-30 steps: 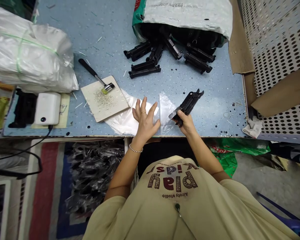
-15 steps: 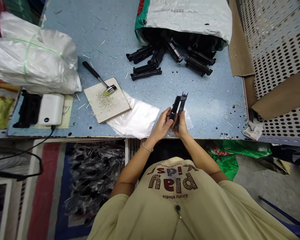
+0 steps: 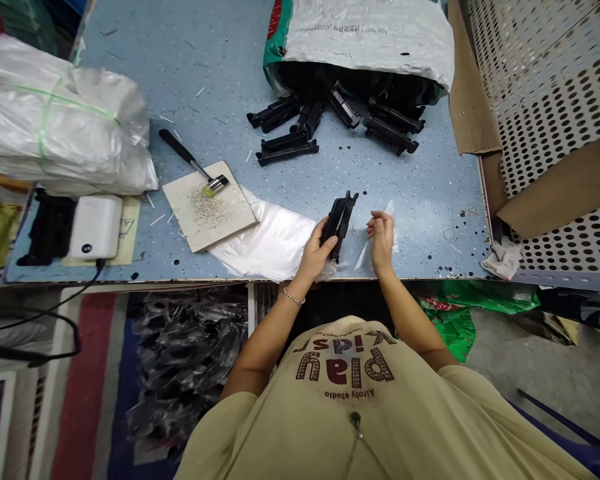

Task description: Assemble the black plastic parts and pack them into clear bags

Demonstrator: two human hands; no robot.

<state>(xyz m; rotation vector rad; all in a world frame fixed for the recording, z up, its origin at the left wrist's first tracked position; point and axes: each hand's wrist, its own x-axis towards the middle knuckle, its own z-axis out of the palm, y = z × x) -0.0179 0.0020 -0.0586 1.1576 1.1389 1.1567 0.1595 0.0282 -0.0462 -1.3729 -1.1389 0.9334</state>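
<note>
Right of the square board (image 3: 185, 223), the fingers of the left hand (image 3: 314, 253) wrap a black part (image 3: 341, 219), long axis roughly fore-and-aft. Farther right of the board, the right hand (image 3: 383, 248) curls beside clear film (image 3: 391, 209); whether it pinches any, I can't tell.

Both hands over the table (image 3: 420, 200), close to its near edge, apart from each other. Left hand (image 3: 314, 255) closed in a grip, thumb laid along the front; fingers mostly hidden from me. Left wrist (image 3: 295, 291) at the table's edge, left forearm (image 3: 270, 337) bare, slanting inward. Right hand (image 3: 382, 243) with fingers bent toward the left; I can't tell whether they pinch anything. Right forearm (image 3: 411, 317) bare, slanting inward to the table's edge.
</note>
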